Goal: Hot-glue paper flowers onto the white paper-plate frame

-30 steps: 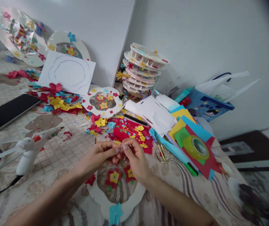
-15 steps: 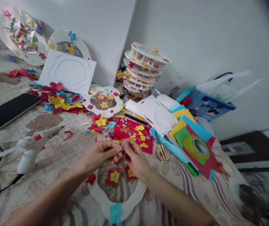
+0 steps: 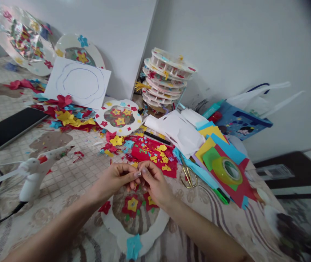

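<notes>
My left hand (image 3: 124, 175) and my right hand (image 3: 154, 183) meet fingertip to fingertip, both pinched. Whatever lies between the fingertips is too small or too hidden to name. Right below them a white scalloped frame (image 3: 111, 227) with a see-through middle lies on the tablecloth; my hands cover its far part. Red and yellow paper flowers (image 3: 132, 204) sit in its middle, a blue paper flower (image 3: 134, 247) on its near rim and a red one on its left. Beyond my fingers is red paper (image 3: 141, 149) strewn with small yellow flowers and scraps.
A white glue gun (image 3: 35, 176) with cables stands at left, near a black phone (image 3: 15, 125). Gold-handled scissors (image 3: 189, 177), yellow tape (image 3: 226, 171) and coloured paper (image 3: 234, 149) lie at right. Behind are a finished small frame (image 3: 100, 118), a tiered stack (image 3: 166, 82) and white paper (image 3: 182, 133).
My fingertips have shifted very slightly against each other, still pinched together over the frame. Everything else on the table stays where it was.
</notes>
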